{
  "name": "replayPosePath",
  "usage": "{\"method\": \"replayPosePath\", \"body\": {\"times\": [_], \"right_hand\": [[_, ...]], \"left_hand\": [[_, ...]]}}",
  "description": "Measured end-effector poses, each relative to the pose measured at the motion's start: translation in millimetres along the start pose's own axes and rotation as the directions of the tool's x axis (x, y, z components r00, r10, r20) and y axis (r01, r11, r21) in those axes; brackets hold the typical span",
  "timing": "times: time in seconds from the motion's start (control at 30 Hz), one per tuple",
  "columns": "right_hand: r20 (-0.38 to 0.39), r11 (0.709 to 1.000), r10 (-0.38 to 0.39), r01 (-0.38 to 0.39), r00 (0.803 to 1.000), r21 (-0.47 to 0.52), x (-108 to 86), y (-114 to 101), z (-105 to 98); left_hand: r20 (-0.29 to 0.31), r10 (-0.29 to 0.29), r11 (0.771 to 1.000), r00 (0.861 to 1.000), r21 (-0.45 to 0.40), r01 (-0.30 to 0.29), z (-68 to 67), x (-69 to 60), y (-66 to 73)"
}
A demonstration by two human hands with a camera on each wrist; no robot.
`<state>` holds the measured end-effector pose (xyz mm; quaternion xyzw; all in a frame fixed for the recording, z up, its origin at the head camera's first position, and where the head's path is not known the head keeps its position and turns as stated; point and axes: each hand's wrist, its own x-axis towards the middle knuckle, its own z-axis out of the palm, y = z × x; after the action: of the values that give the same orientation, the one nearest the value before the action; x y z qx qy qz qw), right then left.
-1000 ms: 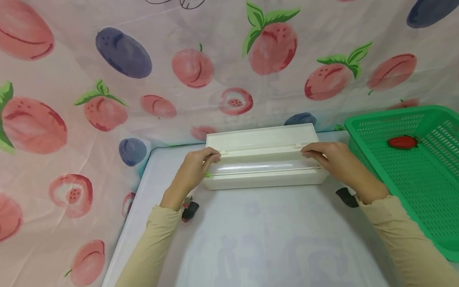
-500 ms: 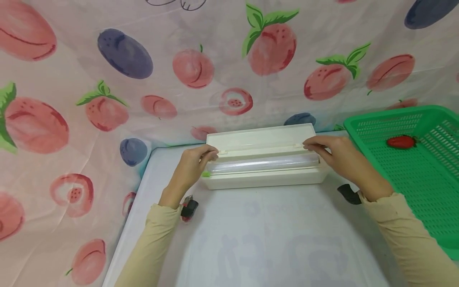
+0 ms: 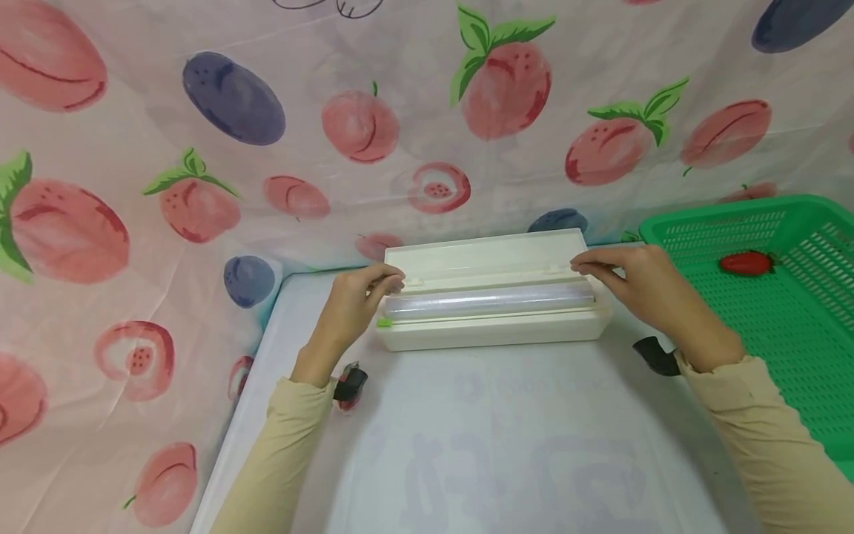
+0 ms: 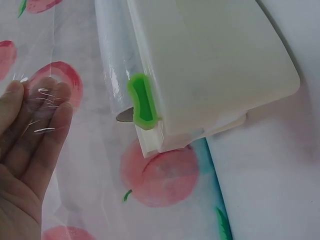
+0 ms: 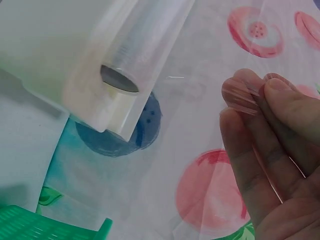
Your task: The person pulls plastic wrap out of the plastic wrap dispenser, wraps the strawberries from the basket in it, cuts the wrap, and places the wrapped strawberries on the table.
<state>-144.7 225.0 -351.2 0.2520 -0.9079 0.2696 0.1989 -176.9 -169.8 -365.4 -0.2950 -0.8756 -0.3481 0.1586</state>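
Clear cling film (image 4: 42, 102) stretches above an open white dispenser box (image 3: 494, 335) against the back wall. My left hand (image 3: 347, 308) pinches one corner of the film between thumb and fingers, near the box's left end. At the right end, my right hand (image 3: 643, 285) pinches the other corner; the film (image 5: 245, 100) wrinkles over its fingertips in the right wrist view. The film roll (image 3: 490, 300) lies inside the box, whose lid (image 3: 483, 252) leans back. A green slider (image 4: 143, 101) sits at the left end of the front edge.
A green plastic basket (image 3: 717, 326) stands to the right, with a red strawberry-like item (image 3: 747, 262) inside. A small reddish object (image 3: 349, 400) lies under my left wrist, partly hidden by a black strap. Fruit-printed cloth (image 3: 427, 96) covers the walls behind and left.
Both hands have risen a little, away from the roll, and moved slightly apart with the film between them. The box has stayed in place.
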Motion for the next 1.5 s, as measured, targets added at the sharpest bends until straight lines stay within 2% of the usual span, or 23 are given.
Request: {"method": "replayPosePath", "body": {"times": [0.5, 0.83, 0.97, 1.13, 1.2, 1.33, 1.5], "right_hand": [[-0.019, 0.999, -0.015, 0.015, 1.000, -0.031, -0.3, -5.4, -9.8], [-0.024, 0.996, 0.024, -0.022, 0.999, 0.083, 1.1, -7.7, -17.6], [-0.020, 0.988, 0.061, -0.057, 0.998, 0.146, 0.8, -9.1, -17.6], [-0.020, 0.980, 0.067, -0.062, 0.998, 0.190, 1.7, -10.9, -18.7], [-0.014, 0.973, 0.076, -0.071, 0.997, 0.218, 2.0, -11.0, -19.7], [0.003, 0.943, 0.100, -0.096, 0.995, 0.319, 2.9, -9.7, -22.3], [0.020, 0.899, 0.127, -0.124, 0.992, 0.419, 5.0, -7.9, -24.8]], "left_hand": [[-0.016, -0.003, 0.999, 1.000, -0.036, 0.002, -7.2, 0.1, 4.4], [-0.039, 0.000, 0.998, 0.999, -0.058, -0.002, -13.4, 0.6, 12.1], [-0.040, -0.013, 0.998, 0.999, -0.066, 0.011, -16.3, 0.9, 13.4], [-0.058, -0.027, 0.996, 0.998, -0.083, 0.022, -19.4, 0.9, 16.1], [-0.063, -0.023, 0.995, 0.998, -0.097, 0.017, -19.7, 1.4, 17.1], [-0.063, -0.015, 0.992, 0.998, -0.129, 0.007, -20.0, 3.7, 19.5], [-0.068, -0.043, 0.986, 0.997, -0.165, 0.031, -23.5, 6.1, 24.7]]}}
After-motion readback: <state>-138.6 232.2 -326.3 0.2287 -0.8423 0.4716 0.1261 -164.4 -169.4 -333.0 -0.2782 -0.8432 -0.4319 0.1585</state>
